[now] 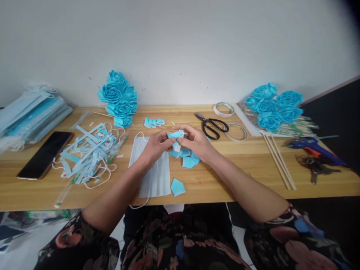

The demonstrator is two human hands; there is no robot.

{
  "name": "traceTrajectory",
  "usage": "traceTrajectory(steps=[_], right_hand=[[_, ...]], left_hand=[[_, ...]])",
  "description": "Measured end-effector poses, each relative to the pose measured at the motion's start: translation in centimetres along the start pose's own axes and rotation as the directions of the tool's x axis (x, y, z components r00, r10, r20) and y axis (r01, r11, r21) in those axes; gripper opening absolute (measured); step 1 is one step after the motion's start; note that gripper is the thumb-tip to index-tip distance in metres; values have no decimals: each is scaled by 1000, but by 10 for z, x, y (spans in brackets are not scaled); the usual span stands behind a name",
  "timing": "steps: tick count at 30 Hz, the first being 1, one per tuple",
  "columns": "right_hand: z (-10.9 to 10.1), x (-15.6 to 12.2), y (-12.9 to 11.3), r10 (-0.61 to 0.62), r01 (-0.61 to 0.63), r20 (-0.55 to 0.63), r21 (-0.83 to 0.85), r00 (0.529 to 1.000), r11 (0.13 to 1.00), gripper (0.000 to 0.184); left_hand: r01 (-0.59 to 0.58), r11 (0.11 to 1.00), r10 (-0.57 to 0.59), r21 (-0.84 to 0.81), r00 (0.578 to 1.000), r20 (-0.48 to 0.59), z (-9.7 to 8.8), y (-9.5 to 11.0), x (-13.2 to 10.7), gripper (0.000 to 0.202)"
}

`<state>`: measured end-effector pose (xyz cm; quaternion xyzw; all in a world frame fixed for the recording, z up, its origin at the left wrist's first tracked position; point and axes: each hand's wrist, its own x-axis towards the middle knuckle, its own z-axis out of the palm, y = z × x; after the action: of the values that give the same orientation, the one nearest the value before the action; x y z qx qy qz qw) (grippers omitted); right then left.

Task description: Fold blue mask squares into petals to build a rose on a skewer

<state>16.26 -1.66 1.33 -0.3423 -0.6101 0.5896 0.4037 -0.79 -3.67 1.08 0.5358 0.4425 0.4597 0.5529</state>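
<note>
Folded blue piece [176, 135]: pinched by left hand [158, 145] and right hand [196, 142] alike, neither nearer, above desk [202, 189] and left of scissors [204, 120], long axis appearing roughly crosswise, with loose blue cutouts [189, 161] also left of scissors.

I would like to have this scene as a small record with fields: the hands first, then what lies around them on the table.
Left hand: pinches small blue material
Right hand: pinches the same material
Near the hands: blue cut pieces
Under the left forearm: pleated face mask
Left side: stacked masks, phone, pile of strips
Back left: blue flowers
Back, right of the hands: scissors, two tape rolls
Right side: more blue flowers, two sticks, glue gun, keys
Surface: wooden table
</note>
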Motion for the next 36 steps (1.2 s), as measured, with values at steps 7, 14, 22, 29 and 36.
traceTrajectory(steps=[7, 14, 22, 29, 36], right_hand=[[-3, 1, 1, 0, -1, -13, -37, 1000, 999, 32], [-9, 4, 2, -13, 20, -66, 95, 998, 995, 37], [-2, 4, 3, 43, -35, -92, 84, 995, 996, 35], [0, 4, 5, 3, -1, -206, 11, 979, 1000, 25], [-1, 4, 4, -7, 5, -222, -9, 975, 1000, 27]], left_hand=[[32, 997, -34, -72, 999, -21, -2, -2, 1, 20], [39, 982, -48, -187, 998, -43, -4, -4, 3, 19], [29, 995, -33, -100, 999, -37, -1, -2, 1, 21], [36, 999, -37, -24, 999, -38, 5, 3, -2, 26], [39, 999, -39, -7, 998, -44, 5, 3, -2, 25]])
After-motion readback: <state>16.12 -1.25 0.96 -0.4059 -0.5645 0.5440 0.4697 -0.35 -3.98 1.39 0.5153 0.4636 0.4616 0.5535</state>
